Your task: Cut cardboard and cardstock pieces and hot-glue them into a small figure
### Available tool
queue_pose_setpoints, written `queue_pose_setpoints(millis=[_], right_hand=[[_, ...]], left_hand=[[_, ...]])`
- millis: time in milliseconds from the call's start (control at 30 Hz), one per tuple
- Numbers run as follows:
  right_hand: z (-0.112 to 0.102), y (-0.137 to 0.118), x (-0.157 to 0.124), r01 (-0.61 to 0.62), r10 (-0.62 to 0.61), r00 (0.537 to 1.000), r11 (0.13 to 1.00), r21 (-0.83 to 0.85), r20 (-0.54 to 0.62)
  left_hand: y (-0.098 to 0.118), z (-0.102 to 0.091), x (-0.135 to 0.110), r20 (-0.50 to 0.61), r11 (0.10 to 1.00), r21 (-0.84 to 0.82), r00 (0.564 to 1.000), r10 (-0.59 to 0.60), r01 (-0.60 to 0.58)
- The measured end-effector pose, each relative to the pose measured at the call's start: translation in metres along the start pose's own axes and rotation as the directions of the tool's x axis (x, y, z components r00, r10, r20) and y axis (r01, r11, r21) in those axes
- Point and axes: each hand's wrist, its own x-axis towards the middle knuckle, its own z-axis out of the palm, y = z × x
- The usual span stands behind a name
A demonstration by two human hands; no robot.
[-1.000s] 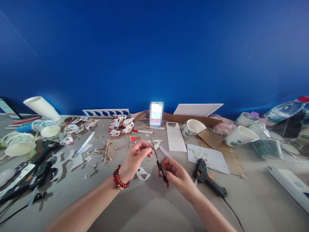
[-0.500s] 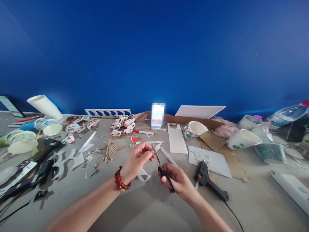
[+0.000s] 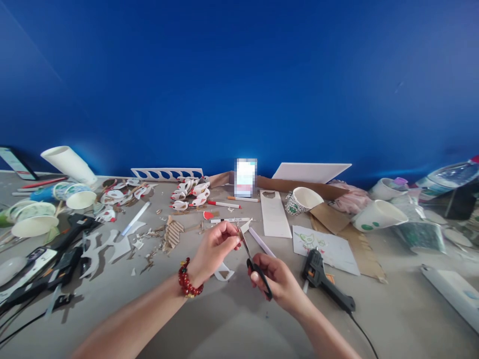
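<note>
My right hand [image 3: 279,281] grips small black-handled scissors [image 3: 254,262] whose blades point up and away toward my left fingertips. My left hand [image 3: 215,247], with a red bead bracelet [image 3: 187,285] at the wrist, pinches a tiny scrap right at the blades; the scrap is too small to name. Both hands hover just above the grey table [image 3: 232,324]. A white cut-out piece [image 3: 224,272] lies on the table under my left hand.
A black glue gun [image 3: 325,281] with its cord lies right of my hands, beside a drawing on paper [image 3: 324,244]. Paper cups [image 3: 377,215], white strips, markers and cardboard sit behind. More cups [image 3: 33,224], cut shapes and black tools crowd the left.
My hands shifted slightly right and nearer to me. The scissors tilted and their blades closed in on the scrap at my left fingertips.
</note>
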Motion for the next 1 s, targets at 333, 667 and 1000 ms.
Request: queue_pose_setpoints(millis=[333,667,1000], right_hand=[[0.0005,-0.0028,-0.0005,-0.012,0.012,1.000,1.000,0.018,0.000],[-0.0009,0.0003,0.0002,-0.020,0.020,1.000,0.999,0.036,0.003],[-0.0011,-0.0019,-0.0005,-0.012,0.009,0.999,0.999,0.051,0.041]], left_hand=[[-0.0036,-0.0015,0.0003,0.002,1.000,0.003,1.000,0.002,-0.002],[-0.0012,-0.0020,0.0012,0.008,1.000,0.015,1.000,0.004,-0.004],[0.0002,-0.0015,-0.0002,0.006,1.000,0.004,1.000,-0.007,0.007]])
